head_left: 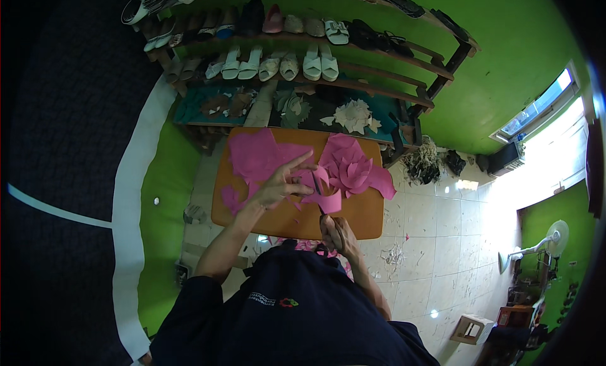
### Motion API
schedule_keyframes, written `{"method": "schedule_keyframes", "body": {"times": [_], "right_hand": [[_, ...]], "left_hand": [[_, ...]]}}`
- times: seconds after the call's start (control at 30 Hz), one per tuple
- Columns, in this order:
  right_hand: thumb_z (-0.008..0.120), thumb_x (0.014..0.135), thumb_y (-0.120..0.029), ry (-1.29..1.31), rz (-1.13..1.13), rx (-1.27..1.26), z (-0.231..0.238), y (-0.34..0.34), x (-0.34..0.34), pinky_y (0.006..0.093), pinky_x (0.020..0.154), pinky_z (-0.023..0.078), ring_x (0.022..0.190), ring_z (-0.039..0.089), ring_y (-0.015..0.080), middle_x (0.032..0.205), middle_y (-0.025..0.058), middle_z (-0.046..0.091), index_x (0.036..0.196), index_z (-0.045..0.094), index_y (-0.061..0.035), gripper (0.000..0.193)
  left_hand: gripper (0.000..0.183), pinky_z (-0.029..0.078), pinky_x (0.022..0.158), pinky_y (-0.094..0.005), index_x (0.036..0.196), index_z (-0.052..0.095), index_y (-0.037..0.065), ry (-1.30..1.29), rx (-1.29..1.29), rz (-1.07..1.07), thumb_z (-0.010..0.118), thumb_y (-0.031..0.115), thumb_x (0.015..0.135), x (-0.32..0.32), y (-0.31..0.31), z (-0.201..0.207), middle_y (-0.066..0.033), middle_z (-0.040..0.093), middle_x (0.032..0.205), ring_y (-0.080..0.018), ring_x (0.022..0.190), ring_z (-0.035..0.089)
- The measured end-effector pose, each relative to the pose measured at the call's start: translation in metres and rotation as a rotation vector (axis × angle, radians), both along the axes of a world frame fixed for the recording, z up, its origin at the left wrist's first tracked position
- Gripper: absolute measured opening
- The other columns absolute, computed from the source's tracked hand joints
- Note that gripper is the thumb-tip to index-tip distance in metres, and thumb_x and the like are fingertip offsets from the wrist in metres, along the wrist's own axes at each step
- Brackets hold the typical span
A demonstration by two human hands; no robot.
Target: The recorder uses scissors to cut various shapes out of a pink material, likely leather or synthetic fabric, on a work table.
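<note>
Cutting pink sheet material over an orange-brown table (363, 222), I follow the work from my distant post, with both hands raised above the tabletop. My right hand (339, 234) is wrapped around the handles of dark scissors (317, 184), whose blades point away from the body, along a curled pink piece (332, 204) that bends round in a loop near the middle of the table. My left hand (278, 188) comes in from the other side, forefinger stretched out and the remaining fingers at the loop's edge; I cannot tell whether they pinch it or merely steady it.

By my reading, the job stands partway. A loose heap (349, 170) of overlapping pink shapes on the right seems to be already cut, while broad pink sheets (252, 152) on the left look largely uncut. Small pink clippings (303, 245) below the table's near edge suggest a good deal of trimming done. The piece at the blades appears unfinished, its loop not yet laid flat or set aside
</note>
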State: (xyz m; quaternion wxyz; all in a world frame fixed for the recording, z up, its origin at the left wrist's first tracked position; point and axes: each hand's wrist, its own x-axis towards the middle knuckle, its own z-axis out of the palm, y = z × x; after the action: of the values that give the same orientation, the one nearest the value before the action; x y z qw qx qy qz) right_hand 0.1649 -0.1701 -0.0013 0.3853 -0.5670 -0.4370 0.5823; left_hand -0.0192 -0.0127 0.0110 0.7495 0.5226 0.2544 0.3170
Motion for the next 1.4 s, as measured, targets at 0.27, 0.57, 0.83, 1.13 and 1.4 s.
{"method": "schedule_keyframes", "body": {"times": [0.27, 0.57, 0.83, 1.13, 1.4], "right_hand": [[0.060, 0.089, -0.066, -0.175, 0.093, -0.003, -0.003, -0.001, 0.017, 0.0322, 0.047, 0.044, 0.052, 0.051, 0.0128, 0.060, 0.0022, 0.047, 0.084, 0.058, 0.0026, 0.069], [0.043, 0.101, -0.056, -0.114, 0.138, 0.037, -0.007, -0.004, 0.016, 0.0295, 0.049, 0.038, 0.049, 0.044, 0.0144, 0.061, 0.0025, 0.046, 0.080, 0.052, -0.0024, 0.058], [0.031, 0.103, -0.058, 0.053, 0.167, 0.103, 0.006, -0.003, 0.005, 0.0275, 0.046, 0.039, 0.046, 0.046, 0.0142, 0.054, 0.0050, 0.047, 0.073, 0.048, -0.0026, 0.065], [0.031, 0.103, -0.059, -0.031, 0.204, 0.042, -0.001, -0.003, 0.005, 0.0270, 0.044, 0.039, 0.043, 0.046, 0.0139, 0.055, 0.0043, 0.044, 0.076, 0.048, -0.0022, 0.065], [0.029, 0.102, -0.060, 0.054, 0.189, 0.081, -0.003, -0.005, 0.000, 0.0294, 0.047, 0.042, 0.044, 0.048, 0.0155, 0.055, 0.0051, 0.045, 0.079, 0.050, -0.0010, 0.067]], "left_hand": [[0.091, 0.051, 0.086, -0.0276, 0.158, 0.023, 0.020, 0.449, -0.001, -0.474, 0.075, 0.007, 0.085, -0.010, 0.040, 0.036, -0.0029, 0.062, 0.113, -0.0114, 0.101, 0.060], [0.058, 0.051, 0.081, -0.0276, 0.135, 0.062, 0.011, 0.225, 0.055, -0.449, 0.073, 0.001, 0.079, -0.007, 0.041, 0.020, -0.0017, 0.069, 0.104, -0.0072, 0.086, 0.063], [0.059, 0.051, 0.076, -0.0244, 0.134, 0.062, 0.010, 0.287, 0.121, -0.452, 0.075, -0.002, 0.077, -0.005, 0.041, 0.021, -0.0015, 0.073, 0.106, -0.0052, 0.077, 0.063], [0.062, 0.051, 0.077, -0.0241, 0.134, 0.062, 0.011, 0.309, 0.156, -0.467, 0.076, -0.003, 0.076, -0.008, 0.043, 0.015, -0.0027, 0.072, 0.115, -0.0053, 0.076, 0.063], [0.063, 0.053, 0.079, -0.0252, 0.136, 0.061, 0.011, 0.331, 0.178, -0.498, 0.075, -0.005, 0.076, -0.008, 0.042, 0.018, -0.0030, 0.073, 0.111, -0.0061, 0.078, 0.064]]}}
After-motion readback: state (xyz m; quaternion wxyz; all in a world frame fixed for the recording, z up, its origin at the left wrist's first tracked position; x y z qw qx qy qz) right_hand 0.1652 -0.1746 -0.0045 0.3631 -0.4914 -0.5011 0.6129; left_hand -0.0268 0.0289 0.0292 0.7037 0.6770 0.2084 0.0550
